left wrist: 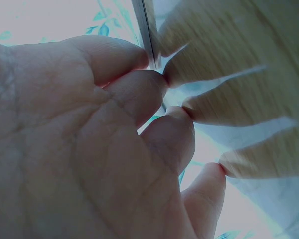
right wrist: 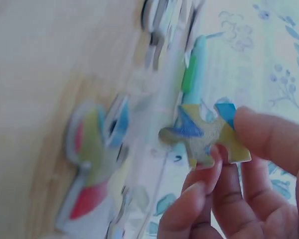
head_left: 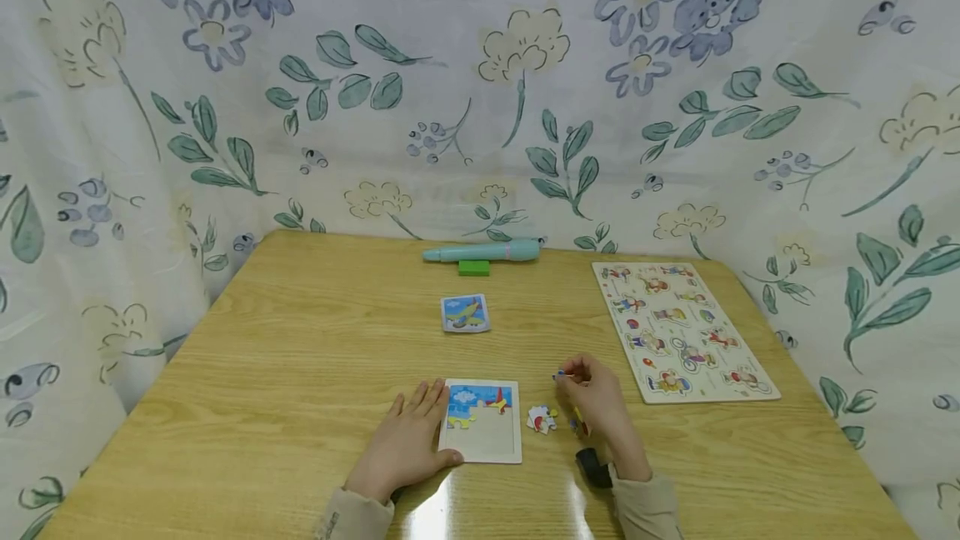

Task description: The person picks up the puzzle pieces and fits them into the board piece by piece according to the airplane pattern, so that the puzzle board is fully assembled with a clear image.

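Note:
A square wooden puzzle tray lies in front of me, with several pieces fitted along its top and left side. My left hand rests at the tray's left edge, fingers extended and thumb near the lower corner. In the left wrist view, its fingertips touch the tabletop. To the right of the tray, my right hand pinches a yellow and blue jigsaw piece between thumb and fingers, held above the table. Loose puzzle pieces lie between tray and right hand, others partly hidden under that hand.
Behind the tray lies a picture card of an airplane. A turquoise pen-shaped object and a green block are at the table's back edge. A large board with figures lies at the right. Floral cloth hangs behind.

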{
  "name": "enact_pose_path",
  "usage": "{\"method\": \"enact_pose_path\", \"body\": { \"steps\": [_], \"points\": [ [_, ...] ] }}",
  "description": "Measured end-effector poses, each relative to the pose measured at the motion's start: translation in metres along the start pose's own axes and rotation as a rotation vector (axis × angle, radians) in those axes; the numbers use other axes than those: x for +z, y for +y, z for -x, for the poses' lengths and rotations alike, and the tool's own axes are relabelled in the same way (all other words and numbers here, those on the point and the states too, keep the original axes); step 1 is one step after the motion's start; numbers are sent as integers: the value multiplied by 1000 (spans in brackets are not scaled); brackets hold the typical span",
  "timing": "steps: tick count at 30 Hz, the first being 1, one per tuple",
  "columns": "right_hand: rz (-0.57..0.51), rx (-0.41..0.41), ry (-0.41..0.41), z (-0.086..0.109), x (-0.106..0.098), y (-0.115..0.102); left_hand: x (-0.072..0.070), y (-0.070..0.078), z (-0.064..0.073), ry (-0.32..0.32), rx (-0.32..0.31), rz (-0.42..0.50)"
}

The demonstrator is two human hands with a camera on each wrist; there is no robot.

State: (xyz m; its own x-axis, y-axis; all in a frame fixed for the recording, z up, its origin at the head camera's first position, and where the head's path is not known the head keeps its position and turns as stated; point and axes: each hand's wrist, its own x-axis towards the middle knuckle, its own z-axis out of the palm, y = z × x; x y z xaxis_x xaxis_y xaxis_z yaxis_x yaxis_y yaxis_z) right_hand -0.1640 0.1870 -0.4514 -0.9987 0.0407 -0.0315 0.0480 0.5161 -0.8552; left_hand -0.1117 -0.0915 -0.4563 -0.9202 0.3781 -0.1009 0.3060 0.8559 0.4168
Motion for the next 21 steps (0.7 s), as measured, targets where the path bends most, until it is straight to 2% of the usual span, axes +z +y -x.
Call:
{"method": "enact_pose_path", "body": {
  "steps": [4, 8, 14, 21],
  "points": [
    [-22, -3, 26, 1, 5, -4, -1, 1, 0, 1, -2, -3],
    [-76, 2, 5, 3, 11, -9, -1, 1, 1, -2, -3, -1],
    [-176, 22, -120, 5, 19, -14, 0, 0, 1, 0, 0, 1],
    [-258, -4, -288, 9, 28, -17, 1, -2, 0, 2, -2, -13]
  ]
}}
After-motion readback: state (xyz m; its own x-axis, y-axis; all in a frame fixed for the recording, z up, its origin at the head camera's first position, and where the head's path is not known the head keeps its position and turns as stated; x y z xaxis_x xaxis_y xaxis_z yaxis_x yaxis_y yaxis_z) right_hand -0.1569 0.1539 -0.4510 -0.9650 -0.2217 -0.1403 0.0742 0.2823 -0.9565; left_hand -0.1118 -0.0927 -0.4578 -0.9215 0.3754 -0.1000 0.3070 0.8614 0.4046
